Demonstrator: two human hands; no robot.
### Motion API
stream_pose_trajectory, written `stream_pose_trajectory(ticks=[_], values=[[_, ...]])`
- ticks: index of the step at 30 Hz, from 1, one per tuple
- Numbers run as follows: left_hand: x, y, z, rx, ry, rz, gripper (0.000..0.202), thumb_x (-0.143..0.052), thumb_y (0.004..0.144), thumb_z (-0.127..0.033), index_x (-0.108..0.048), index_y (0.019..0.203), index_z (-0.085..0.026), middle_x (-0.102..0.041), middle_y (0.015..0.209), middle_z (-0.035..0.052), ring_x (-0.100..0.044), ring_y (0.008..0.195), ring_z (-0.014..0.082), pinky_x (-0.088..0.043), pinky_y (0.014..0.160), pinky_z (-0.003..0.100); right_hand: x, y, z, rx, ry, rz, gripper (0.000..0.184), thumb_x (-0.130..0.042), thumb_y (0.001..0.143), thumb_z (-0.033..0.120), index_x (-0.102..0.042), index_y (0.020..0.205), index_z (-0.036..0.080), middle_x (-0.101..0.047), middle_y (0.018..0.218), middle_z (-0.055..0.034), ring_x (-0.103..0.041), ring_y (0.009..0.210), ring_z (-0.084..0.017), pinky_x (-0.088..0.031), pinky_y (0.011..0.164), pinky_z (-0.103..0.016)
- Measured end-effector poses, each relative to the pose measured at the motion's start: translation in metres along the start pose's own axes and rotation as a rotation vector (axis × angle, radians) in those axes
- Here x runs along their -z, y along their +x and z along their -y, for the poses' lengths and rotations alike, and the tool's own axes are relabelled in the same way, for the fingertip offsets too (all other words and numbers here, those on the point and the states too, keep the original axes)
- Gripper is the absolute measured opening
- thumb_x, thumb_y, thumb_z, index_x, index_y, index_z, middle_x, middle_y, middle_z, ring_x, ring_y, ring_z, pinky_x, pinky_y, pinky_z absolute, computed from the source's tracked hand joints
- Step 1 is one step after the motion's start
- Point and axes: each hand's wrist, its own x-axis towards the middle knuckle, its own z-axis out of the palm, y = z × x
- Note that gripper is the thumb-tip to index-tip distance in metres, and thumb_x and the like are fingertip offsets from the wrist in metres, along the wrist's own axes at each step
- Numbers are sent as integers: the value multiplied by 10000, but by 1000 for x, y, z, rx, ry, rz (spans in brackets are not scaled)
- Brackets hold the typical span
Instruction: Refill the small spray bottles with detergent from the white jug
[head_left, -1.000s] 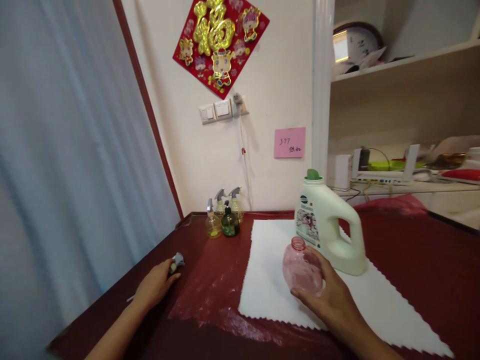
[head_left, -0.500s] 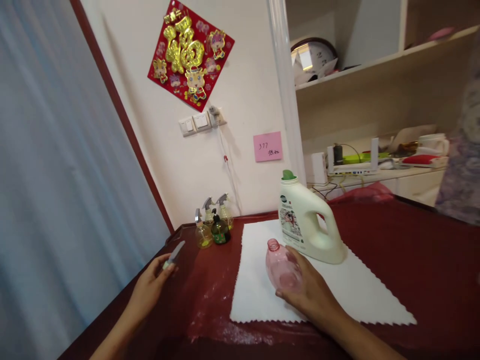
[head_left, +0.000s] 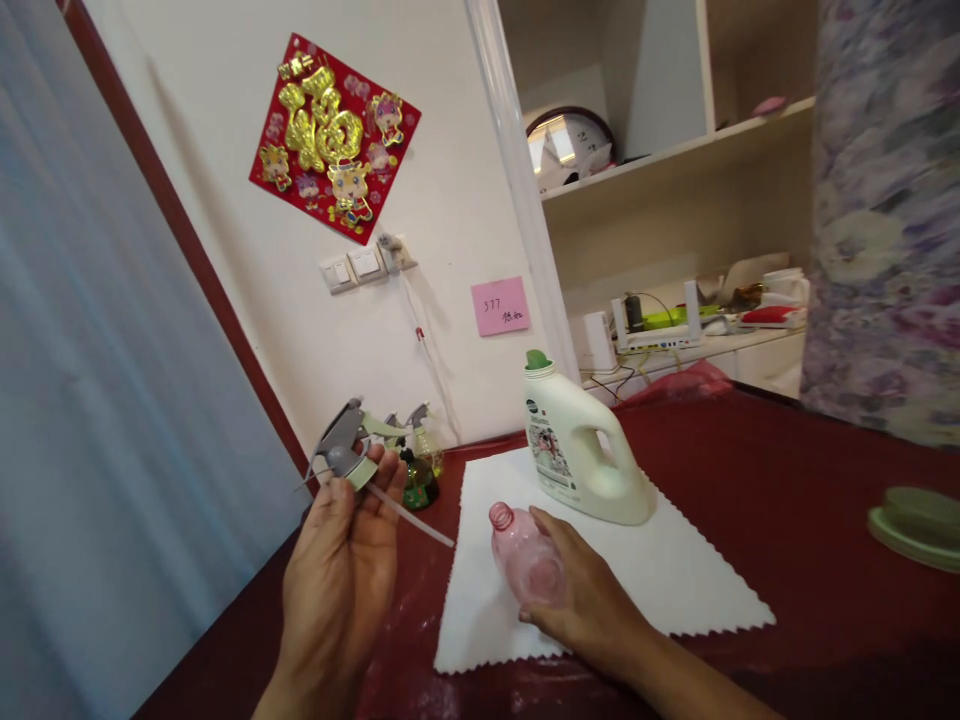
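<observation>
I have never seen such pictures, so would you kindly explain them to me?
These are a person's bare hands, no machine, seen by one head-worn camera looking forward and down. The left hand holds a grey spray head with a thin tube. The right hand holds a tilted, uncapped pink bottle. Behind it, a pale green jug stands on a white mat on the dark red table. A dark pump bottle and spray bottles stand beyond the left hand; a green lid-like thing lies at far right.
</observation>
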Motion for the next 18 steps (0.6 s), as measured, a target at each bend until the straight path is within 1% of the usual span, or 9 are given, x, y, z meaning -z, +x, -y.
stream_pose_trajectory(ticks=[4,8,10,13,15,18], values=[[-25,-6,8,16,-111,24,286,-452,1029,-150,-720,933,-178,-761,1059,48,-743,1026,161,-586,1022,333,-1,0,2,30,-10,30,999,-823,619,218,-376,1511,160,-494,1502,-169,-462,1394,-331,-361,1188,-477],[-37,-6,24,36,-169,63,265,-477,1015,-123,-715,901,-156,-769,1010,63,-763,933,165,-614,961,336,-1,1,1,53,-17,49,1036,-847,602,201,-370,1520,151,-480,1514,-170,-460,1396,-314,-363,1191,-456],[-38,-5,32,50,-177,76,248,-492,1006,-118,-703,880,-150,-770,990,68,-765,933,179,-619,948,346,-1,1,1,64,-17,60,1048,-850,605,201,-358,1530,162,-472,1523,-163,-456,1401,-308,-363,1195,-446],[-34,-3,44,34,-163,90,185,-548,981,-123,-689,869,-166,-772,988,64,-760,956,182,-603,966,342,-2,1,1,67,-12,71,1085,-868,585,206,-346,1536,191,-468,1529,-156,-447,1407,-317,-357,1199,-460],[-29,-5,53,33,-149,99,127,-598,954,-133,-693,881,-177,-773,983,56,-759,943,174,-597,966,328,-4,1,1,61,-7,68,1102,-875,575,202,-340,1538,208,-467,1529,-153,-445,1408,-325,-357,1197,-476],[-17,-12,70,80,-109,111,15,-703,896,-191,-710,906,-182,-773,985,53,-754,939,177,-593,954,326,-5,1,3,56,1,58,1099,-878,579,202,-340,1537,205,-472,1522,-155,-448,1407,-324,-358,1196,-477]])
